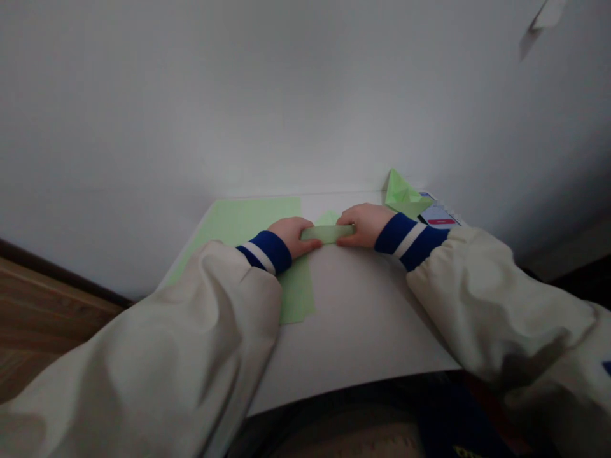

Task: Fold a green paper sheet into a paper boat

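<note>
Between my two hands is a piece of folded green paper [328, 235], with a flat band facing me and a small peak rising behind it. My left hand [294, 235] pinches the band's left end, thumb in front and fingers behind. At the right end my right hand [363, 225] grips it the same way. Under my left forearm lie sheets of green paper [258, 213] on the white table top. Beyond my right wrist stands a folded green paper boat [405, 196], with a pointed peak.
The white table top [363, 318] meets a pale wall [286, 95] at its far edge. A printed card or booklet [439, 216] lies at the far right by the boat. Brown wood [48, 312] shows at the left.
</note>
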Demonstrator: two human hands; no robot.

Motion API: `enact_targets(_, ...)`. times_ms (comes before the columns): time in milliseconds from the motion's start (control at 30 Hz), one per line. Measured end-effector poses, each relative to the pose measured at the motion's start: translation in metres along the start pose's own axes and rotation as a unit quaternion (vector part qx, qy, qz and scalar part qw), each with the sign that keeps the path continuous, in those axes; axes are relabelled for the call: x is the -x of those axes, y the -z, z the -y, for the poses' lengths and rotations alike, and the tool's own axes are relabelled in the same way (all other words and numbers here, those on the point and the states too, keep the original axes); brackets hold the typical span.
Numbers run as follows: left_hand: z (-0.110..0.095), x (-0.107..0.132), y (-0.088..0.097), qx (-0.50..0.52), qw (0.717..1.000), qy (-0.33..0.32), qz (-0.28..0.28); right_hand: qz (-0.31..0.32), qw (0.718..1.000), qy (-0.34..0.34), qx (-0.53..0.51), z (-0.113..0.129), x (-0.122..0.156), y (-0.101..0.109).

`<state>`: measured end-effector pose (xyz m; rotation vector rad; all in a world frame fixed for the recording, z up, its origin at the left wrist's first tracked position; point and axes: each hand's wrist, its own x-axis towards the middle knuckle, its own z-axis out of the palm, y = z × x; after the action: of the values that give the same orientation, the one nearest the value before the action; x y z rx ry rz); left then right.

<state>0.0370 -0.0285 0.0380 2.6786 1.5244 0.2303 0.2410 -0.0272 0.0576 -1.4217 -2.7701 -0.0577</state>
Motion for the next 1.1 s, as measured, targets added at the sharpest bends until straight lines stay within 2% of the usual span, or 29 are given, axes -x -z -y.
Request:
enact_targets(167, -0.0047, 0.0013, -0.0007, -0.014, 1.0, 0.007, 0.005, 0.03, 0.999, -0.01, -0.007, 0.0036, -0.0065, 0.0053)
enact_targets(433, -0.0085, 0.0008, -0.0023, -0.019, 1.0, 0.021, 0.011, 0.055, 0.996, -0.021, -0.064, -0.0029, -0.0095, -0.0011)
enact_targets(733, -0.0095, 0.0022, -0.0017, -0.032, 0.999, 0.019, 0.016, 0.054, 0.996, -0.014, -0.062, -0.0035, -0.0089, -0.0007)
enact_targets(933, -0.0096, 0.0009, -0.0004, -0.046, 0.999, 0.012, 0.022, 0.038, 0.999, -0.029, -0.009, -0.0003, -0.0091, -0.0007)
enact_targets(1100, -0.01, 0.0009, -0.0007, -0.033, 0.999, 0.014, 0.026, 0.037, 0.998, -0.025, -0.04, -0.0013, -0.0094, -0.0026)
